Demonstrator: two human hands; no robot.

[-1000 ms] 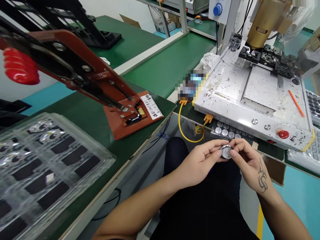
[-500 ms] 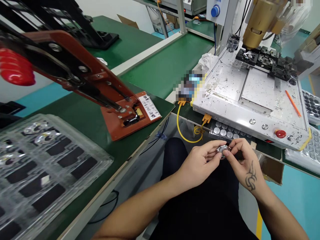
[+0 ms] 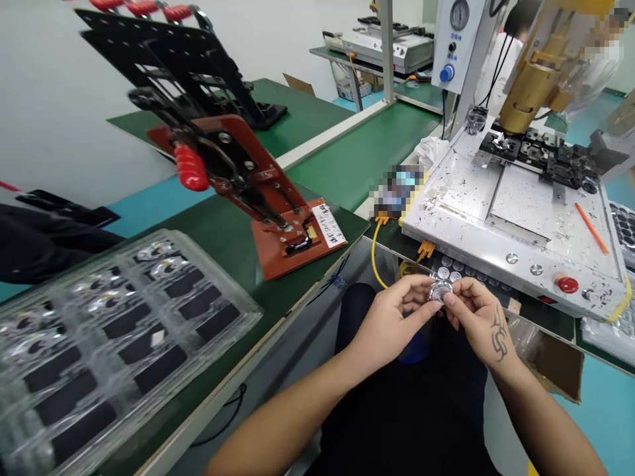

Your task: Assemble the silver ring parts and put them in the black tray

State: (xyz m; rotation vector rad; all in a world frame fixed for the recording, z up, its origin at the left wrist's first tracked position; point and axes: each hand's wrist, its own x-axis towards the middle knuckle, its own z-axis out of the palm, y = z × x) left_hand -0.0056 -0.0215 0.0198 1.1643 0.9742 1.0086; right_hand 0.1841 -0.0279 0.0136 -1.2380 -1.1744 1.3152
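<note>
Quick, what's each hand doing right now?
Left hand: closed on one side of the shiny round part.
Right hand: closed on its other side.

Small round part (image 3: 439,289), silvery, shiny, between fingers (image 3: 457,311)

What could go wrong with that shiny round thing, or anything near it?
1. The left hand and right hand hold the shiny round part up in the air, so it might slip and fall.
2. Bare skin touches it, so it may get smudged.
3. The yellow cable hangs down near the knee; a moving leg could perhaps snag it.
</note>
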